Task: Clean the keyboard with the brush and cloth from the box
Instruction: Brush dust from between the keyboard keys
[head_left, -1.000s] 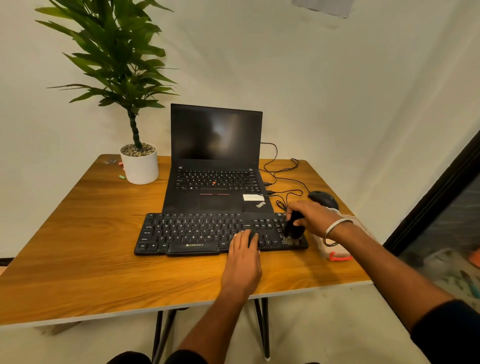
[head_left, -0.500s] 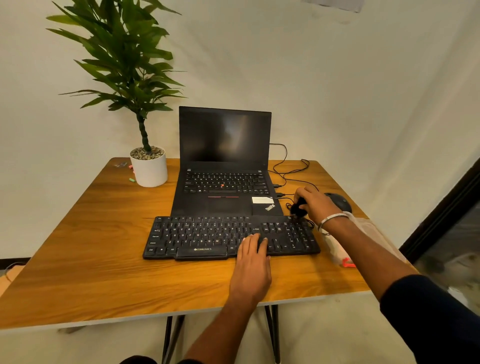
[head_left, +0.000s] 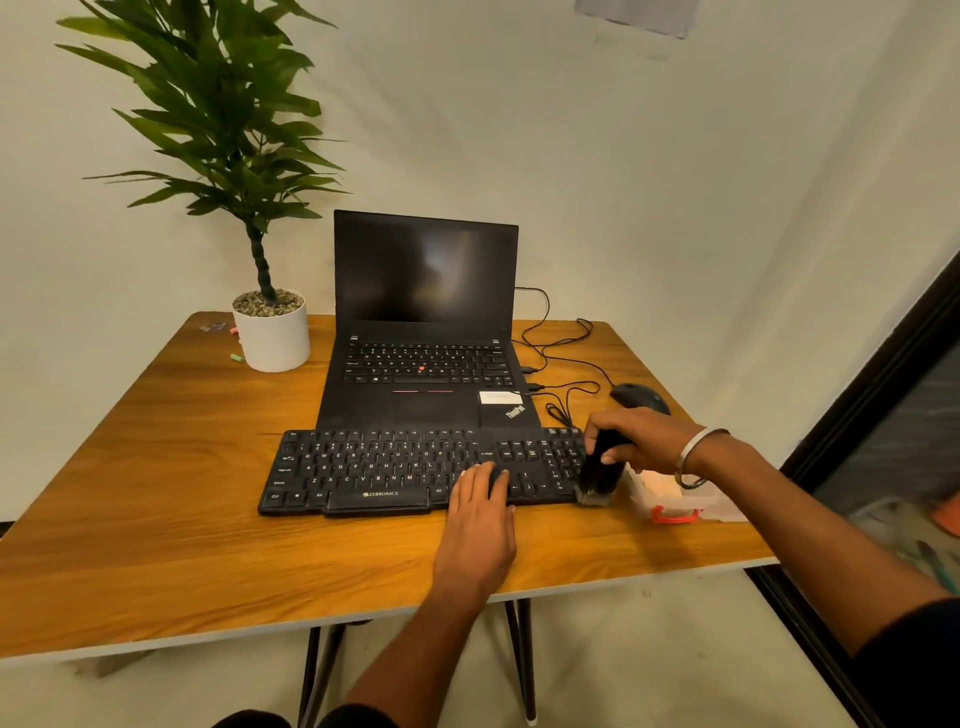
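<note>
A black keyboard (head_left: 395, 470) lies on the wooden table (head_left: 156, 519) in front of an open black laptop (head_left: 423, 332). My right hand (head_left: 641, 439) grips a black brush (head_left: 600, 470) held upright, its pale bristles down on the keyboard's front right corner. My left hand (head_left: 480, 512) rests flat with straight fingers on the keys right of the space bar. A clear plastic box (head_left: 670, 499) with an orange clip sits just right of the keyboard, partly hidden by my right wrist. The cloth cannot be made out.
A potted plant in a white pot (head_left: 272, 332) stands at the back left. A black mouse (head_left: 639, 397) and tangled cables (head_left: 563, 364) lie right of the laptop. Small bits (head_left: 236, 357) lie left of the pot. A dark door frame (head_left: 872, 395) rises on the right.
My right hand has swept the brush from the keyboard's back right corner down to its front right corner. My left hand stays on the keys.
</note>
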